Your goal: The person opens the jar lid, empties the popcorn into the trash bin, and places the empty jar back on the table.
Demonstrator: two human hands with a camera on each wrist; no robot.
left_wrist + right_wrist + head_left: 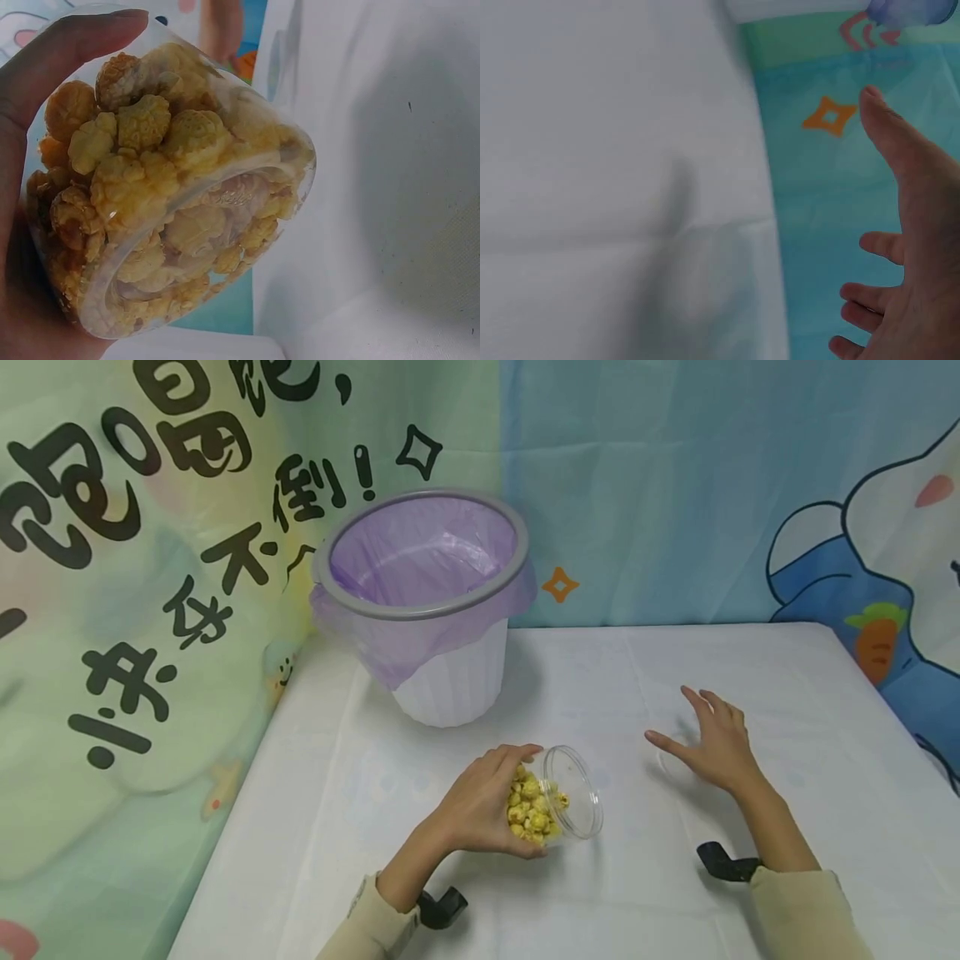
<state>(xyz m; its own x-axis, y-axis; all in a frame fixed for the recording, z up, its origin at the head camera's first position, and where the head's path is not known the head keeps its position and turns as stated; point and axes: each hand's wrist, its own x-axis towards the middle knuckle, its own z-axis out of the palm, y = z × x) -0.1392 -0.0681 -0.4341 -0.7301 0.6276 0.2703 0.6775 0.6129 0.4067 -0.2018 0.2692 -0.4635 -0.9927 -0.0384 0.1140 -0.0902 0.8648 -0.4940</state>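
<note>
In the head view my left hand (487, 802) grips a clear plastic jar (576, 789) partly filled with yellow popcorn (531, 810). The jar lies tipped on its side, its rim turned to the right. From the left wrist view, the jar's round base (202, 240) faces the camera, and popcorn (142, 142) presses against the clear wall. The thumb and fingers curl round the jar's side. Off to the right, my right hand (720, 743) is raised over the table with its fingers spread and nothing between them; the right wrist view shows its thumb (900, 135) held apart from the fingers.
A white bin (457, 681) with a grey rim (420, 610) and a purple liner (420, 552) stands at the back left of the white-covered table (600, 902). Printed cloth (645, 510) hangs behind and to the left. Both wrists wear black camera mounts.
</note>
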